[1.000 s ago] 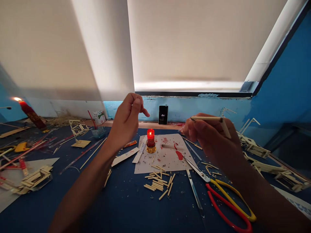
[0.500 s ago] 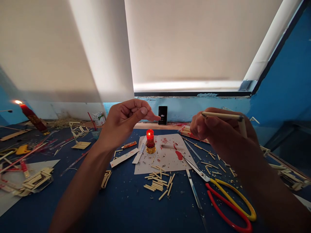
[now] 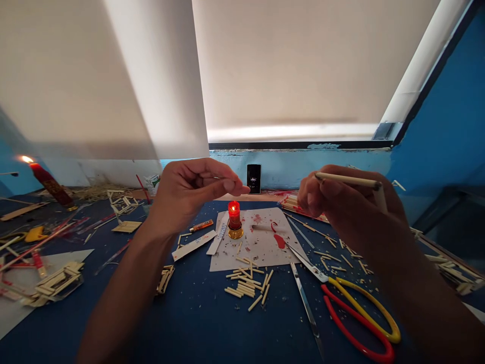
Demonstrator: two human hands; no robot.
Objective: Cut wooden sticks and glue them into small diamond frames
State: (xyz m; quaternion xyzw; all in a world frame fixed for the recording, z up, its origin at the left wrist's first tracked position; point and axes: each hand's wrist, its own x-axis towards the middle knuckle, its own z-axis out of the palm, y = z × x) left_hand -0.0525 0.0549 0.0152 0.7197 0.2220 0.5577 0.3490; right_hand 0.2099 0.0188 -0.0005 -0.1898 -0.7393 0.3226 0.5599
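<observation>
My right hand (image 3: 341,207) is raised over the right of the table and pinches a long pale stick (image 3: 346,180) that lies level across the fingers, its far end bent down. My left hand (image 3: 189,189) hovers at the same height, thumb and fingertips pinched together and pointing right, just above and left of a small lit red candle (image 3: 234,217). I see nothing clearly between those fingers. The candle stands on a wax-stained white sheet (image 3: 261,247). The two hands are apart.
Cut stick pieces (image 3: 246,288) lie in a pile in front of the sheet. Scissors with red and yellow handles (image 3: 356,313) and a metal strip (image 3: 306,308) lie to the right. A tall lit red candle (image 3: 47,184) and stick frames (image 3: 53,283) sit left. A phone (image 3: 253,178) leans on the wall.
My left hand has dropped and turned, its fingers now stretched right in a pinch above the candle. My right hand with the stick has shifted slightly right and up.
</observation>
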